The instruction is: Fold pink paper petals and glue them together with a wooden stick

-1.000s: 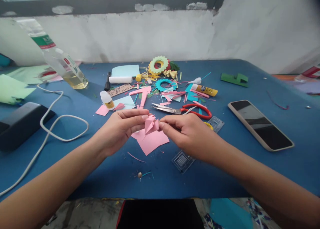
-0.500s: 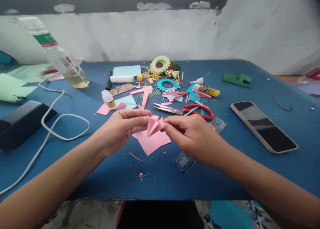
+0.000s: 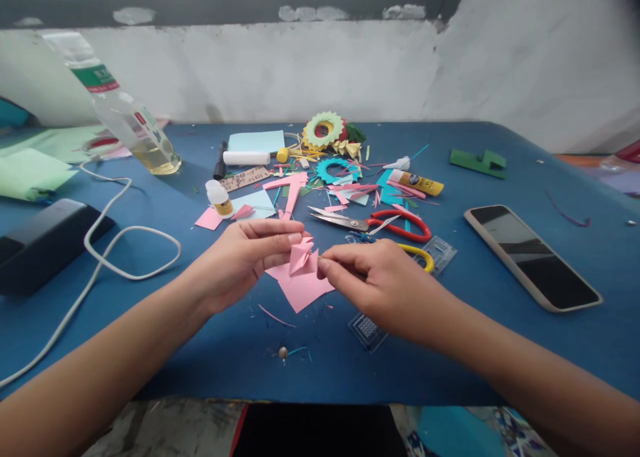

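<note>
Both my hands meet over the middle of the blue table [image 3: 500, 137] on a small folded pink paper piece [image 3: 301, 257]. My left hand [image 3: 245, 257] pinches its left side between thumb and fingers. My right hand [image 3: 380, 280] pinches its right edge with fingertips pressed together. Under the folded piece lies a flat pink paper sheet [image 3: 303, 289] on the table. Red-handled scissors [image 3: 380, 224] lie just beyond my right hand, with a yellow-handled tool [image 3: 419, 255] beside them.
A phone [image 3: 533, 256] lies at right. A tilted plastic bottle [image 3: 125, 120], a black box [image 3: 45, 244] and a white cable [image 3: 125, 244] are at left. Paper scraps, ring-shaped paper cutouts [image 3: 325, 129], glue tubes [image 3: 415, 181] and a small glue bottle [image 3: 220, 198] crowd the far middle. A clear ruler piece [image 3: 367, 328] lies near.
My right hand has slid slightly down and left along the folded pink piece, uncovering the yellow-handled tool. The left hand keeps its pinch.
</note>
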`<action>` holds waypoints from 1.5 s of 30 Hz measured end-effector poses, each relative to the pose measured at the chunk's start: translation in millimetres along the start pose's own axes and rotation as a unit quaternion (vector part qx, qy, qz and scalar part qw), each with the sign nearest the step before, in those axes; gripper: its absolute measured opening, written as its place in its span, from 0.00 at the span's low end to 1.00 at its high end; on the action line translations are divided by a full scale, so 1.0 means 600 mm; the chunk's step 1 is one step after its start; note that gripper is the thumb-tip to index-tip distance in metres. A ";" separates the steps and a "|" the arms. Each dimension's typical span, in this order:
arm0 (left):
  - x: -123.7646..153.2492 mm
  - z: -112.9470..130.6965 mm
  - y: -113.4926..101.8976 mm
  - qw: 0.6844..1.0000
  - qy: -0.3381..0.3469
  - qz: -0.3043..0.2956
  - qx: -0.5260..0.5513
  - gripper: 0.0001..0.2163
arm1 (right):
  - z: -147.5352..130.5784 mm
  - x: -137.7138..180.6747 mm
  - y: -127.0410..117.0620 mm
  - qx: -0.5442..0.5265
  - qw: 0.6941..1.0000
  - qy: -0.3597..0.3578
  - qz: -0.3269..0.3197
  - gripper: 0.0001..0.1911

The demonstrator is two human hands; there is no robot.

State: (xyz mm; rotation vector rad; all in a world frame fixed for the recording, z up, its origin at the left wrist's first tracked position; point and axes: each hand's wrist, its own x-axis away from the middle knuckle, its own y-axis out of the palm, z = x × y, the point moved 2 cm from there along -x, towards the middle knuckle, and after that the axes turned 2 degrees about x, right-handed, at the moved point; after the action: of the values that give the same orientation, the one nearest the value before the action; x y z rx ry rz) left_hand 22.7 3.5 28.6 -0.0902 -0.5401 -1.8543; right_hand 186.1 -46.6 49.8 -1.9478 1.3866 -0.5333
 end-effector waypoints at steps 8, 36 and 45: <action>0.006 0.004 0.001 1.000 -0.003 -0.023 -0.001 0.04 | -0.003 0.005 -0.008 0.058 0.996 -0.033 0.058 0.14; 0.013 0.008 0.009 0.999 0.003 -0.044 -0.004 0.04 | -0.002 0.007 -0.013 0.110 0.987 -0.028 0.112 0.14; 0.018 0.017 0.004 0.986 0.119 0.003 -0.117 0.02 | 0.001 0.005 0.001 0.187 0.975 -0.036 0.117 0.14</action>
State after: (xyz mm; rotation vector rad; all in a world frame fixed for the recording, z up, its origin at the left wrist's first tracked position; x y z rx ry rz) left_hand 19.2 -2.6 42.0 -0.0256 -0.1548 -1.8845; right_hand 187.3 -49.2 48.9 -1.4683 1.3366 -0.5602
